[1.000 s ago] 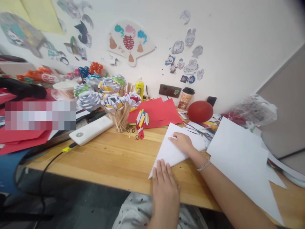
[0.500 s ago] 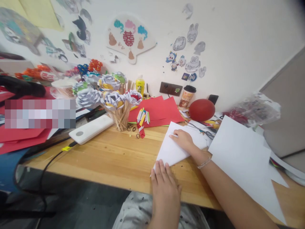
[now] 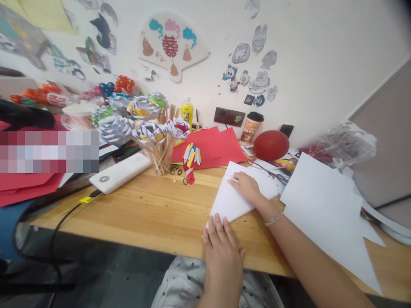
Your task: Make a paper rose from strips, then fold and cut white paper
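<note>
A folded sheet of white paper (image 3: pixel 224 199) lies on the wooden table in front of me, one pointed corner toward the table's front edge. My left hand (image 3: pixel 221 244) rests flat on that near corner, fingers stretched out. Farther up the sheet, my right hand (image 3: pixel 245 186) presses down on the paper with its fingers partly bent and the thumb side toward the left. Neither hand grips the sheet; both bear on it from above. The underside of the paper and part of its right side are hidden.
To the right lie larger white sheets (image 3: pixel 327 218). Behind are red paper (image 3: pixel 205 143), a red balloon (image 3: pixel 271 145), a paper cup (image 3: pixel 252 128) and scissors (image 3: pixel 280 176). At left stand paper flowers (image 3: pixel 150 130) on sticks and a white power strip (image 3: pixel 122 171) with a cable.
Both hands stay in nearly the same places on the paper. The whole view has shifted slightly, with the background a little more to the left and higher.
</note>
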`<state>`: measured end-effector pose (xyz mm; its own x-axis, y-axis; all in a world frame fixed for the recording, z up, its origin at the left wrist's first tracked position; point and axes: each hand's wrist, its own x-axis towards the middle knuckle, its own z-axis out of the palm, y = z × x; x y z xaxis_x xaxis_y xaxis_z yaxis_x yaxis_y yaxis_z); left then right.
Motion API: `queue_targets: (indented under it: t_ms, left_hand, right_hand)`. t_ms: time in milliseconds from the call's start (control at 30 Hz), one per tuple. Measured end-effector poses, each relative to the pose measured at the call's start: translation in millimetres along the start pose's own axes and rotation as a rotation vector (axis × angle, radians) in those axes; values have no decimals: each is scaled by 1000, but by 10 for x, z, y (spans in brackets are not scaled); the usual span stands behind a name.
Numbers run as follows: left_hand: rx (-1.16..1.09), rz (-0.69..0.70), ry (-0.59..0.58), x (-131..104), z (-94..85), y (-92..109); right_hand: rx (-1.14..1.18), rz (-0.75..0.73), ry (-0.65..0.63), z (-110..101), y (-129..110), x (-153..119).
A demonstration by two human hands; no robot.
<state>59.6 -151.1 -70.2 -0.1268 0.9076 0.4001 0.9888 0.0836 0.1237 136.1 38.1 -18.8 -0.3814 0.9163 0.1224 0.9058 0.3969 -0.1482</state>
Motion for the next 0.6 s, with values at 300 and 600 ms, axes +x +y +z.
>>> queue_targets:
  t_ms: [300,600]
  left_hand:
    - [-7,-14,46,-72,82,-76]
    - [69,132,-105,19,-197,-254]
  right_hand:
    - [24,12,24,27,4,-8]
    - [83,39,65,52,6,-7]
